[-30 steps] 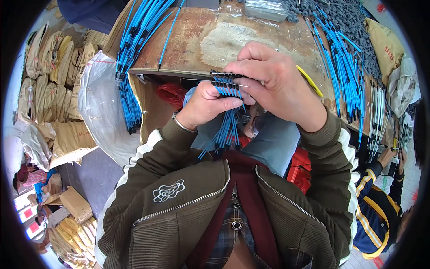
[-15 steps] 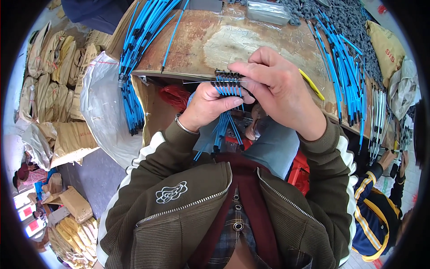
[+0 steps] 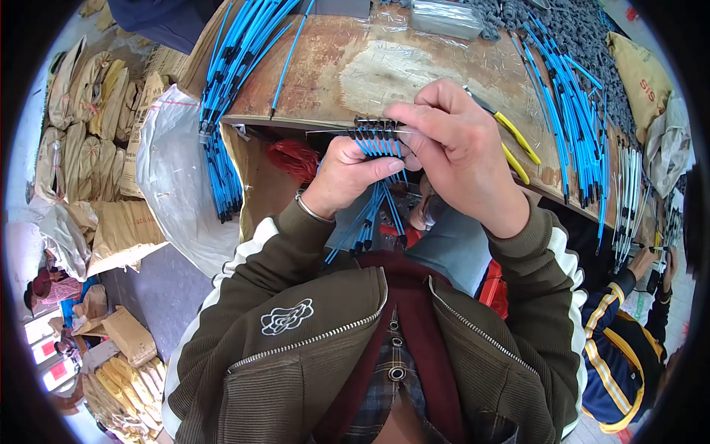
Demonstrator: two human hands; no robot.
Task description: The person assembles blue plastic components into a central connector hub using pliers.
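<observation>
My left hand [image 3: 342, 176] is closed round a row of thin blue rods [image 3: 379, 148] with black end pieces. Their other ends fan downward over my lap. A thin metal wire [image 3: 325, 132] lies across the black ends and sticks out to the left. At the right end of the row my right hand [image 3: 466, 148] is closed, thumb and fingers pinched together; what they grip is too small to make out. Beside the right hand, pliers with yellow handles [image 3: 518, 138] lie on the wooden table [image 3: 318, 81].
Bundles of blue rods lie on the left [image 3: 240, 66] and right [image 3: 573, 111] of the table. A clear plastic box [image 3: 444, 20] and a heap of dark grey parts [image 3: 569, 26] are at the back. A red bundle [image 3: 292, 159] sits under the tabletop. A co-worker's hands [image 3: 642, 263] show at the right.
My right hand has shifted slightly, and more of the pliers shows beside it. The whole view has moved a little. Both hands stay at the row of rods.
</observation>
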